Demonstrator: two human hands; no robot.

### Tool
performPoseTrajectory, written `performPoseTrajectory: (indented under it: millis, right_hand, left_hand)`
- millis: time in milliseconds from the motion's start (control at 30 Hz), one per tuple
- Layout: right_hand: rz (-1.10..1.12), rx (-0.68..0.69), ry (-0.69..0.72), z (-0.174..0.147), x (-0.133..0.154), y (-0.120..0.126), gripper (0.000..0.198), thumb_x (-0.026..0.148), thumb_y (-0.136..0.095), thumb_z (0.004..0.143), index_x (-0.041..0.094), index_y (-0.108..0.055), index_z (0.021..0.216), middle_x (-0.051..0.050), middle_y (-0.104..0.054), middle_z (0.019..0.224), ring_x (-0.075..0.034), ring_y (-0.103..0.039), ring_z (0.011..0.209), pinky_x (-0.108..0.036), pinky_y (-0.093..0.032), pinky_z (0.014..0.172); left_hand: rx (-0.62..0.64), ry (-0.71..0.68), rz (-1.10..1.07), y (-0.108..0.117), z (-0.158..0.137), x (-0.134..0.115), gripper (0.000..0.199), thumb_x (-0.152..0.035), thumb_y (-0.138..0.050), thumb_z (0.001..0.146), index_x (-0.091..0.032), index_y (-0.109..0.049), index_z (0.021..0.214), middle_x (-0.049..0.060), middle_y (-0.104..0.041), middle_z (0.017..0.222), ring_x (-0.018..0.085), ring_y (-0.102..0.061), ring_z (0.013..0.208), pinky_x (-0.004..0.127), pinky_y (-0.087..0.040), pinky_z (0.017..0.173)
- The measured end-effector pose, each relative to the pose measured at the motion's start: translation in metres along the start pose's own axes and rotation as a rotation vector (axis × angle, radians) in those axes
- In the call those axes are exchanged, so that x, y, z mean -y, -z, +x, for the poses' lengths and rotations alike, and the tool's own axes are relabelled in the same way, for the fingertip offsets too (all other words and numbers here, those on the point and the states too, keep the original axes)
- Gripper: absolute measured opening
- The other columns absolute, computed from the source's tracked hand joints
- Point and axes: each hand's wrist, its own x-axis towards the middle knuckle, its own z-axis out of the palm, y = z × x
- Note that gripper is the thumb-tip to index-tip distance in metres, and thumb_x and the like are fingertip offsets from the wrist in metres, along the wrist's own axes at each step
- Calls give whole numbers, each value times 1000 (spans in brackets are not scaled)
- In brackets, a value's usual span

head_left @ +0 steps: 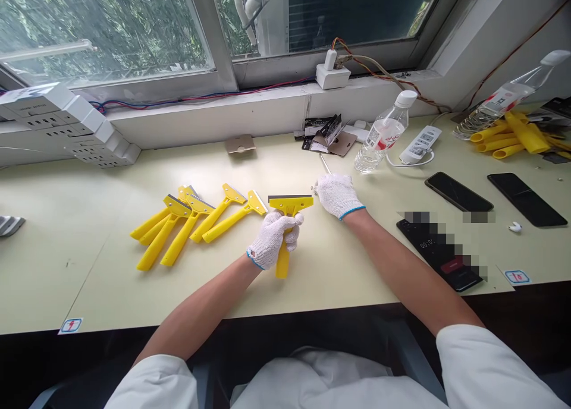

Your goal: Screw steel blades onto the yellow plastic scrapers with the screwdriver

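While the left hand (271, 238), in a white glove, clamps its fingers round the handle of one yellow scraper (291, 204), that scraper's head projects beyond the fingers on the far side, dark edge facing far; the handle's end protrudes on the near side. Right hand (339, 195), also gloved, sits just right of the scraper head, apart from it, fingers curled. A thin metal rod (326, 164) shows at its far side; cannot tell whether the fingers grip it. Left of the left hand, similar yellow scrapers (178, 239) lie grouped on the table (321, 284), some overlapping. Farther out: a clear bottle (382, 138) stands tilted in view, far right of the right hand; a timer phone (439, 254) lies near right.
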Motion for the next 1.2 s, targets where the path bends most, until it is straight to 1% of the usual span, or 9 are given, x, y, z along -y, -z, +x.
performPoseTrajectory:
  millis: [100,233,400,533,700,833,933,1067,1200]
  right_hand:
    - [-9,-9,-23,-3,3,2,30,5,-48,99,8,-71,118,-26,-76,116,-40,-69,109,-48,-38,89]
    - [131,-103,-35,-10,1,9,27,15,-47,106,11,-69,121,-24,-78,114,-37,-72,105,-47,-44,90]
    - [671,-448,195,-39,1,23,14,29,-60,106,20,-70,105,-14,-81,107,-30,-75,101,-41,-56,92]
    - [912,-536,341,-64,14,38,8,27,-68,104,24,-75,106,-7,-82,102,-24,-77,91,-38,-60,86]
    - [852,-550,496,-77,32,44,15,16,-65,101,25,-77,99,-5,-84,99,-23,-79,90,-37,-61,85]
    - [836,-539,426,-77,35,36,17,12,-64,94,23,-75,98,-5,-83,95,-22,-77,83,-36,-60,80]
    - [830,-480,404,-76,34,32,10,13,-67,92,22,-69,94,-3,-79,87,-20,-74,75,-33,-57,73]
    - [705,-480,405,-78,34,31,13,11,-68,93,22,-62,94,-3,-75,85,-19,-71,73,-31,-54,73]
    - [521,-425,394,-82,38,31,16,8,-68,94,22,-62,99,-5,-75,88,-22,-71,78,-33,-51,76]
  left_hand:
    - [-16,-19,2,0,0,-1,24,-32,-75,82,-20,-61,97,-1,-55,92,5,-32,55,23,-34,46]
    - [-29,-13,-2,0,0,-3,26,-32,-75,79,-20,-63,98,-1,-58,92,6,-33,54,24,-36,45]
    - [-26,-17,-7,2,0,-3,23,-32,-75,81,-19,-63,97,-1,-57,91,6,-34,54,24,-36,46]
    - [-56,-32,21,1,1,-3,21,-32,-74,81,-19,-63,93,0,-59,90,6,-36,54,25,-37,46]
    - [-113,-62,135,-2,1,-4,16,-30,-69,82,-19,-65,93,-2,-57,76,8,-40,51,25,-40,47]
    - [-115,-111,296,-4,1,-1,14,-28,-63,83,-20,-64,95,-4,-59,70,9,-47,47,26,-44,48]
    - [-127,-140,402,-4,1,2,13,-26,-59,84,-20,-64,95,-5,-59,65,11,-50,45,26,-44,47]
    - [-152,-116,503,-2,3,7,2,-24,-58,84,-22,-59,83,-4,-59,55,12,-51,44,26,-45,49]
    - [-169,-96,606,-1,2,8,14,-22,-58,85,-25,-50,73,-3,-58,51,13,-54,45,26,-46,52]
